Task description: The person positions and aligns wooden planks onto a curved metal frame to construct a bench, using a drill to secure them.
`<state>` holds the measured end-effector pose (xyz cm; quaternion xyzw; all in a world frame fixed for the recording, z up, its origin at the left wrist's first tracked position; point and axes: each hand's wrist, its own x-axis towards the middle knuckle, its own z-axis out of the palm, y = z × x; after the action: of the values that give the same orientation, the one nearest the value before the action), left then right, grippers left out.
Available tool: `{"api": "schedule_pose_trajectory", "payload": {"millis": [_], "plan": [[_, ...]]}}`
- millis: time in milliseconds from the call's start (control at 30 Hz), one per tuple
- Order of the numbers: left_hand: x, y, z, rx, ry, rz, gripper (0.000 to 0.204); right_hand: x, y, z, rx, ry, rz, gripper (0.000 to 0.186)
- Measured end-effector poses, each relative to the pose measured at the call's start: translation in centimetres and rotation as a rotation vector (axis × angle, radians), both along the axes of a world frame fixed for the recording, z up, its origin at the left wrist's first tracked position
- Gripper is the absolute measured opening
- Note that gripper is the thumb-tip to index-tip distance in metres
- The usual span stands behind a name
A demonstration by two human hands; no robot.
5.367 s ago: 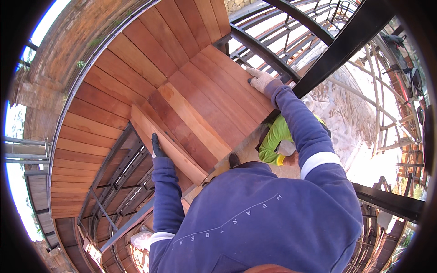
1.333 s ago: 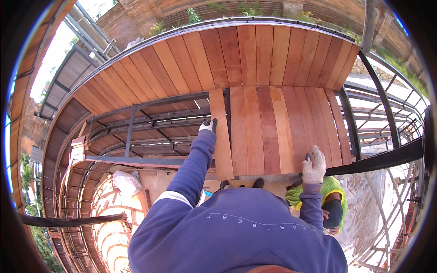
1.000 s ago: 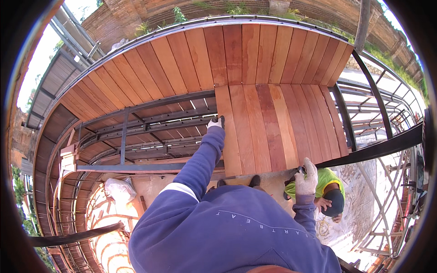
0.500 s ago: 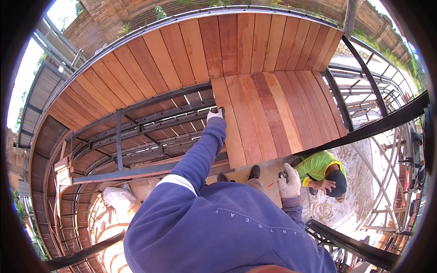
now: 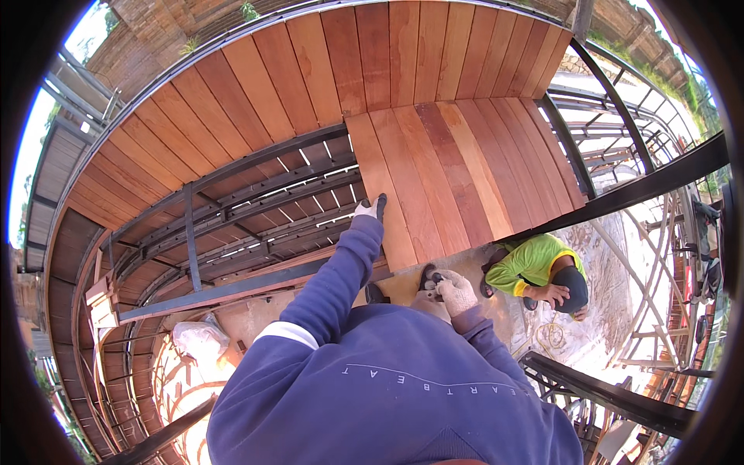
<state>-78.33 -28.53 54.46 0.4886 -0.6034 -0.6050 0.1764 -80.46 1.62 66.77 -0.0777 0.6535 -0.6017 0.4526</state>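
While the gloved left hand point(image 5: 372, 208) touches the outer edge of the end plank point(image 5: 377, 167), its dark thumb along that edge, whether its fingers close under the wood cannot be told; the gloved right hand point(image 5: 453, 291) is apart from the end plank, beyond its near end and to the right, over a dark shoe point(image 5: 428, 275), its fingers curled, though I cannot tell if they hold anything; the end plank lies flat, the leftmost of the row of seat planks.

If the end plank is unfastened, as I judge it may be, a hard sideways push could turn it askew or open a seam on its right; a pull leftward could tip it into the gap among the metal bars point(image 5: 271, 201); anything slipping off its near end could drop toward the crouching co-worker point(image 5: 542, 267), low to its right.

The end plank is long, thin and straight, smooth orange-brown wood; to its right run a darker red plank point(image 5: 452, 167) and a pale, streaked plank point(image 5: 474, 163); behind it the backrest boards point(image 5: 310, 70) taper round a curve; left of its near end lies crumpled, translucent plastic sheeting point(image 5: 200, 339).
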Motion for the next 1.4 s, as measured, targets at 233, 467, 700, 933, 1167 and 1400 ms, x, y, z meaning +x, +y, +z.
{"api": "schedule_pose_trajectory", "payload": {"millis": [233, 467, 700, 933, 1167, 1400], "plan": [[-0.7, 1.0, 3.3, -0.051, -0.103, 0.016, 0.045, -0.8, -3.7, -5.8, 0.018, -0.242, -0.207, 0.024], [0.5, 0.2, 4.1, -0.015, -0.034, 0.01, 0.049, -0.2, -4.1, -3.0, 0.074, -0.082, -0.231, 0.024], [0.4, 0.3, 2.3, 0.069, 0.109, 0.072, 0.042, -0.5, -4.2, -3.0, 0.08, -0.095, -0.261, 0.021], [0.4, -0.1, 1.1, -0.051, -0.015, 0.035, 0.048, -0.5, -4.3, -4.6, 0.093, 0.016, -0.228, 0.02], [0.5, 0.6, 2.8, -0.003, 0.017, 0.016, 0.043, -0.5, -4.7, -0.1, 0.073, -0.103, -0.22, 0.021], [0.6, 1.3, 4.2, 0.044, 0.078, 0.036, 0.043, -0.5, -4.7, 0.0, 0.073, -0.115, -0.248, 0.019]]}}
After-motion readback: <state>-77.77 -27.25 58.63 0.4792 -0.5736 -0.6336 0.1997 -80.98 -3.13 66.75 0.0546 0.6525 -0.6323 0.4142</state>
